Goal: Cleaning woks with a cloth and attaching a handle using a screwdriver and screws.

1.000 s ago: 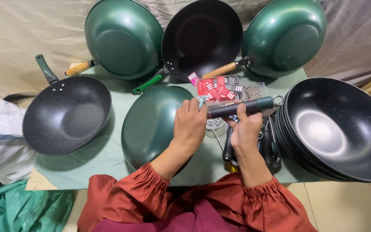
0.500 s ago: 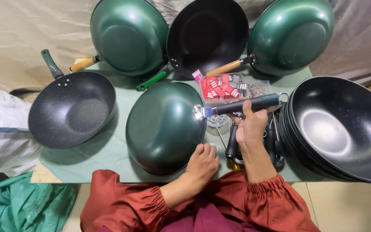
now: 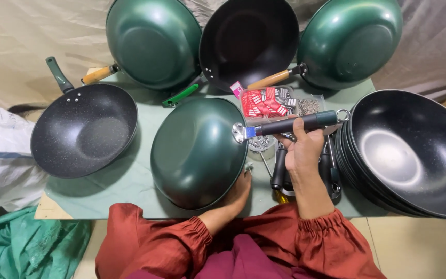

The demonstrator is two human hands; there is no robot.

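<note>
A green wok body (image 3: 197,152) without a handle stands tilted on the green-covered table (image 3: 135,181), its outer side toward me. My left hand (image 3: 237,190) grips its lower right rim from underneath. My right hand (image 3: 301,147) holds a dark handle (image 3: 290,124) with a metal bracket, level, its bracket end at the wok's upper right rim. Below that hand lie several more dark handles (image 3: 280,170).
A stack of black woks (image 3: 409,155) sits at the right. A finished black wok (image 3: 83,134) lies at the left. Three woks (image 3: 153,39) lean against the back cloth. A red packet box (image 3: 267,101) and a small dish of screws (image 3: 260,144) sit mid-table.
My left hand dropped from the handle's bracket to the wok's lower rim. The green wok tipped up more toward me. The right hand kept the handle.
</note>
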